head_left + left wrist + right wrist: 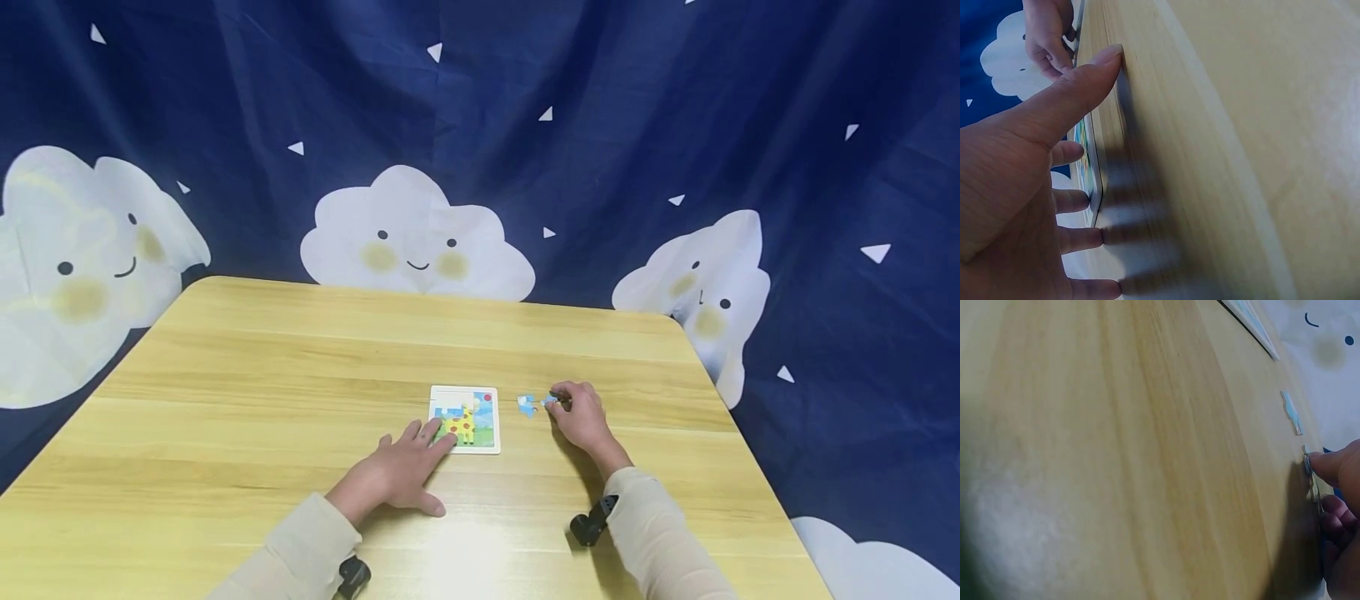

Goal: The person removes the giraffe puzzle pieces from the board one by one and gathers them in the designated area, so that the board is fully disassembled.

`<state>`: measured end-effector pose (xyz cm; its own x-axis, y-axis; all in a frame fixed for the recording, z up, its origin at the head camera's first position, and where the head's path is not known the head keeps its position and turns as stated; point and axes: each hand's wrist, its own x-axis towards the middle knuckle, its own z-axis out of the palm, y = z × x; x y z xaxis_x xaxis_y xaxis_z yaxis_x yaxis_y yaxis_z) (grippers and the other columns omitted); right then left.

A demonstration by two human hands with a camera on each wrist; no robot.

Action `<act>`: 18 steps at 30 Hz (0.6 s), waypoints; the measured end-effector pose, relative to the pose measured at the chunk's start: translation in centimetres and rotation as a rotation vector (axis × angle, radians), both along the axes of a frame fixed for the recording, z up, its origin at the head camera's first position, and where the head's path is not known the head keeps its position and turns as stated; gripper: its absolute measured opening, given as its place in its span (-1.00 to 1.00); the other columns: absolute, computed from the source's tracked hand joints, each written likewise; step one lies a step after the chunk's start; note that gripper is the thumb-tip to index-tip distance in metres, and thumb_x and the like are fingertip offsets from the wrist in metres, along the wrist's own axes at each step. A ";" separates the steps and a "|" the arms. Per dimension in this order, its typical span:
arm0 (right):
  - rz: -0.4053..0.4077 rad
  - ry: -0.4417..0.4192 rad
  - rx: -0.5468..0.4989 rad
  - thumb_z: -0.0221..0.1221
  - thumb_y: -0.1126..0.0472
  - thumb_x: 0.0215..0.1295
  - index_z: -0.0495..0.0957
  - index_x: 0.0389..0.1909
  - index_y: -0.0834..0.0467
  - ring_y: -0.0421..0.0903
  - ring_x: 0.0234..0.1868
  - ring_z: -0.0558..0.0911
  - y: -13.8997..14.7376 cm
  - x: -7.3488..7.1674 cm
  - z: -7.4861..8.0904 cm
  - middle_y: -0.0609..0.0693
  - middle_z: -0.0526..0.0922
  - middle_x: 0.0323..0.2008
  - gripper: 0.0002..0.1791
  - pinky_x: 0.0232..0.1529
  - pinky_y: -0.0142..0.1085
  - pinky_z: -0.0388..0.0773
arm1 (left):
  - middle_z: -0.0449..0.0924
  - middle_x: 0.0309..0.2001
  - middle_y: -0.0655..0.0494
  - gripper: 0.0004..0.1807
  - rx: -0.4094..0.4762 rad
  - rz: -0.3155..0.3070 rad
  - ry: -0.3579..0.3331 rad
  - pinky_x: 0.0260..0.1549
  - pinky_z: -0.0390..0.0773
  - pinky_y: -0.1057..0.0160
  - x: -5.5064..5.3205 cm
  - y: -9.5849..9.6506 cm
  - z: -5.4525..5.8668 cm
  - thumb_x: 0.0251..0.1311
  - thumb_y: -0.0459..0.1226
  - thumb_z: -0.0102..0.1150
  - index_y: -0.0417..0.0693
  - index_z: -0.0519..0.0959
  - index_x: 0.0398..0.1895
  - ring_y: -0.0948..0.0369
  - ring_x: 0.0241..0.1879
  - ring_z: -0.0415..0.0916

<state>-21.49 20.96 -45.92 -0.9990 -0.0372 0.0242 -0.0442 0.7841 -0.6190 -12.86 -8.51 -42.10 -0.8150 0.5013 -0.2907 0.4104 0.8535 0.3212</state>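
Note:
A small jigsaw puzzle board (497, 433) with a white rim lies mid-table, showing a yellow giraffe; its upper left part is plain white. My left hand (401, 471) is spread, with fingertips on the board's lower left part and thumb out to the side. In the left wrist view, straight fingers reach down at the board's edge (1095, 200). To the right of the board, my right hand (583, 417) pinches a blue puzzle piece (549, 401) at the table surface, partly hidden by the fingers. Another blue puzzle piece (527, 406) lies between that hand and the board.
The wooden table (262, 400) has rounded far corners. Behind it hangs a dark blue curtain (600, 150) with smiling clouds. Small black cameras sit at the left cuff (352, 575) and the right cuff (592, 523).

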 end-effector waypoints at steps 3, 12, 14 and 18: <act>-0.005 0.007 -0.007 0.19 0.18 0.25 0.54 0.01 0.21 0.06 -0.04 0.41 0.0 0.0 0.0 0.15 0.47 -0.07 -0.67 -0.04 -0.04 0.33 | 0.00 0.45 -0.16 0.08 -0.004 -0.002 0.002 0.09 0.20 -0.42 0.0 0.0 0.0 -0.19 0.20 0.37 0.00 0.16 0.41 -0.23 0.38 0.02; 0.039 0.067 -0.092 0.18 0.21 0.26 0.53 0.03 0.26 0.11 -0.02 0.51 -1.7 0.3 1.4 0.20 0.46 -0.04 -0.65 0.02 -0.03 0.45 | 0.00 0.45 -0.16 0.08 -0.005 -0.002 -0.005 0.09 0.19 -0.42 0.0 0.1 0.0 -0.19 0.20 0.37 0.00 0.15 0.41 -0.23 0.38 0.01; 0.052 0.074 -0.095 0.19 0.21 0.26 0.53 0.02 0.26 0.10 -0.04 0.53 -2.3 0.2 1.5 0.19 0.46 -0.05 -0.66 0.01 -0.05 0.46 | 0.00 0.45 -0.16 0.08 -0.005 -0.002 -0.006 0.09 0.18 -0.42 0.0 0.1 0.0 -0.19 0.20 0.37 0.00 0.15 0.41 -0.23 0.38 0.01; 0.071 0.079 -0.103 0.19 0.23 0.24 0.55 0.00 0.25 0.05 -0.11 0.55 -3.7 0.2 1.6 0.17 0.48 -0.08 -0.68 -0.04 -0.08 0.50 | 0.00 0.46 -0.15 0.08 -0.006 0.000 -0.008 0.10 0.18 -0.42 0.0 0.2 0.0 -0.19 0.21 0.36 0.01 0.15 0.41 -0.23 0.38 0.01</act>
